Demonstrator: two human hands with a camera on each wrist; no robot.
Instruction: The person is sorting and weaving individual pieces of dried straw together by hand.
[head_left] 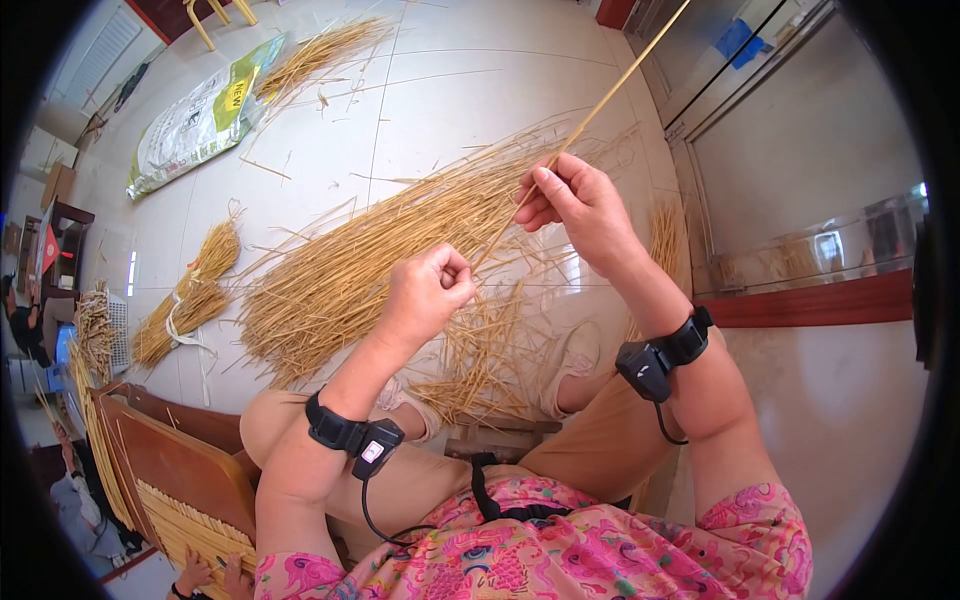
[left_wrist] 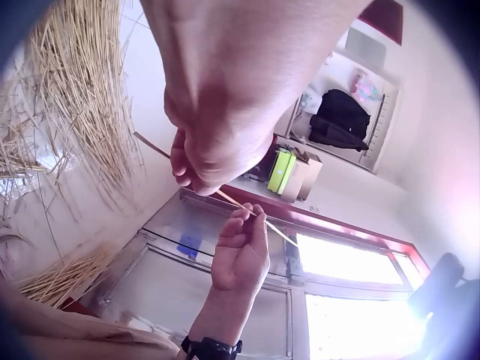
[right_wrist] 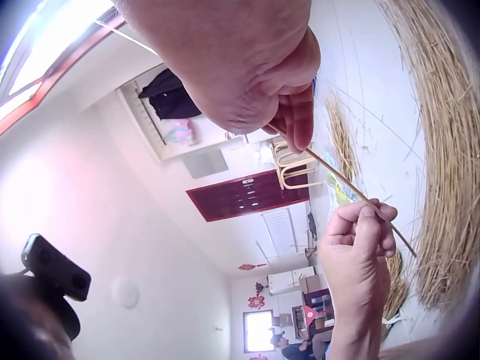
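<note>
A single long straw stalk (head_left: 622,82) slants up and to the right in the head view, spanning both hands. My left hand (head_left: 428,292) pinches its lower part; in the right wrist view, the thumb and curled fingers of that hand (right_wrist: 356,251) close on the stalk (right_wrist: 339,175), whose end sticks out past them. Farther up, my right hand (head_left: 583,208) holds the same stalk between thumb and fingers. Beneath both hands, a wide heap of straw (head_left: 350,265) lies spread on the tiled floor.
A tied straw bundle (head_left: 190,295) lies to the left. Beyond it are a white and green sack (head_left: 195,130) and more straw (head_left: 325,55). Glass door panels (head_left: 810,150) stand at the right. By my left knee is a wooden chair (head_left: 180,455); another person's hands (head_left: 215,575) show near it.
</note>
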